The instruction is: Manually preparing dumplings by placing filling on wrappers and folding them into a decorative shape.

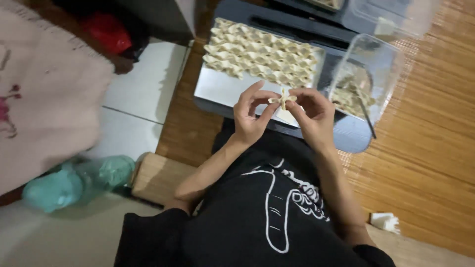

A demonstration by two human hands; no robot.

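A small pale dumpling [283,99] is pinched between both hands just above the near edge of a metal tray [217,89]. My left hand [251,114] grips its left side with thumb and fingers. My right hand [312,112] holds its right side the same way. Several rows of folded dumplings [262,53] fill the far half of the tray. To the right stands a clear plastic container [361,74] with filling and a thin utensil [366,116] in it.
The tray and container rest on a dark low table [351,138] over a woven bamboo mat [430,148]. A teal plastic bottle [74,180] lies at the left on white floor tiles. A pink cloth [39,94] hangs at far left. A small white crumpled paper [385,221] lies on the mat.
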